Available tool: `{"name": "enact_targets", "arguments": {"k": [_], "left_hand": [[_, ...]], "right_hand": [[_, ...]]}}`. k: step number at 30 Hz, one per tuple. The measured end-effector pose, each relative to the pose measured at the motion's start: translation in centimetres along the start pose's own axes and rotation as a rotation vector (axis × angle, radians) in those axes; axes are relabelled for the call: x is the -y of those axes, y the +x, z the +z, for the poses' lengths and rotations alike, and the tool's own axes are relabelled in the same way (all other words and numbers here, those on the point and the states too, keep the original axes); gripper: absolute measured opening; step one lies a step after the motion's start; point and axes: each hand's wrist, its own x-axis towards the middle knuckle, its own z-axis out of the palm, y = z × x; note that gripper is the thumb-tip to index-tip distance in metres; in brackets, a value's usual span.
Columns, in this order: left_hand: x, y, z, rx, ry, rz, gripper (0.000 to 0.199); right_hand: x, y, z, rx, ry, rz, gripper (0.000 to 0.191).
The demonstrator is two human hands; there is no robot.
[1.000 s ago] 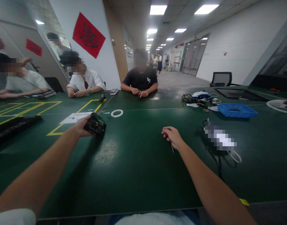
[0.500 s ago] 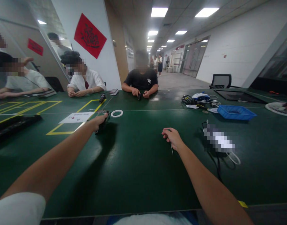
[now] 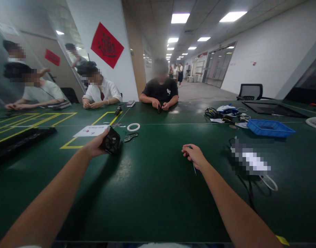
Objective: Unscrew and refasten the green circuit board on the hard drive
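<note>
My left hand (image 3: 96, 144) grips a black box-shaped housing (image 3: 111, 140) from its left side, tilted above the green table (image 3: 153, 193). A small circuit board (image 3: 130, 137) lies just right of the housing, with a white ring (image 3: 133, 127) behind it. Over the table's middle, my right hand (image 3: 195, 155) is closed round a thin screwdriver (image 3: 194, 168). Its slim metal shaft points down out of the fist, while the fingers hide most of the rest.
A white paper sheet (image 3: 89, 130) lies by yellow tape lines. At the left is a long black tray-like piece (image 3: 23, 143). Rightward are a blue tray (image 3: 271, 129), a tangle of cables (image 3: 212, 113) and a blurred white item with cords (image 3: 253, 160). Several people sit opposite.
My left hand has drawn the black housing nearer and turned it, uncovering the circuit board. My right hand still holds the screwdriver. The view has shifted slightly left.
</note>
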Motion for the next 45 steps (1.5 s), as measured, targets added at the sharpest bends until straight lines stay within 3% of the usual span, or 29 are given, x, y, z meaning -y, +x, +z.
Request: {"name": "enact_targets", "arguments": {"k": [2, 4, 8, 11, 14, 17, 21, 23, 25, 27, 30, 32, 34, 38, 41, 45], "left_hand": [[1.2, -2.0, 0.0, 0.263, -0.160, -0.158, 0.065], [2.5, -3.3, 1.4, 0.404, -0.183, -0.224, 0.064], [3.9, -3.7, 6.6, 0.459, -0.084, -0.286, 0.050], [4.0, -2.8, 10.9, 0.535, 0.098, -0.304, 0.053], [3.9, -2.0, 15.0, 0.555, 0.269, -0.201, 0.058], [4.2, -1.6, 18.9, 0.552, 0.413, -0.014, 0.061], [5.1, -1.5, 22.1, 0.555, 0.485, 0.232, 0.059], [5.4, -1.0, 21.8, 0.533, 0.558, 0.398, 0.052], [5.4, 0.0, 19.9, 0.411, 0.709, 0.559, 0.042], [5.2, 1.5, 16.6, 0.089, 0.903, 0.695, 0.033], [5.2, 4.2, 10.4, -0.210, 0.986, 0.750, 0.040], [5.6, 5.7, 6.8, -0.311, 1.065, 0.747, 0.044], [6.0, 6.8, 4.5, -0.308, 1.077, 0.727, 0.050], [6.5, 8.0, 3.4, -0.236, 1.193, 0.652, 0.061], [6.4, 8.4, 3.9, -0.260, 1.269, 0.567, 0.057], [6.2, 8.8, 4.3, -0.276, 1.293, 0.558, 0.047]], "right_hand": [[0.2, 0.1, 0.0, 0.002, -0.009, 0.012, 0.015], [0.3, 0.0, 0.1, 0.003, -0.022, 0.014, 0.015], [0.4, -0.5, 0.0, 0.020, -0.058, 0.000, 0.017], [0.6, -0.8, -0.2, 0.050, -0.067, 0.017, 0.017], [0.7, -0.8, -0.4, 0.085, -0.069, 0.031, 0.017], [0.6, -0.5, -0.5, 0.090, -0.072, 0.017, 0.016], [-0.2, 0.0, -0.6, -0.009, -0.128, -0.011, 0.011], [-0.6, 0.2, -0.7, -0.056, -0.160, -0.020, 0.010], [-0.8, 0.2, -0.8, -0.076, -0.184, -0.031, 0.010], [-0.8, 0.2, -0.6, -0.089, -0.203, -0.041, 0.009], [-0.3, 0.2, 0.1, -0.090, -0.299, -0.064, 0.016], [0.4, 0.4, 0.6, -0.039, -0.434, -0.103, 0.028], [1.2, 0.6, 0.9, 0.078, -0.497, -0.132, 0.043], [2.1, 0.7, 0.6, 0.286, -0.482, -0.089, 0.051], [2.0, 0.3, 0.2, 0.329, -0.473, -0.076, 0.053], [1.5, -0.2, 0.0, 0.321, -0.463, -0.066, 0.052]]}}
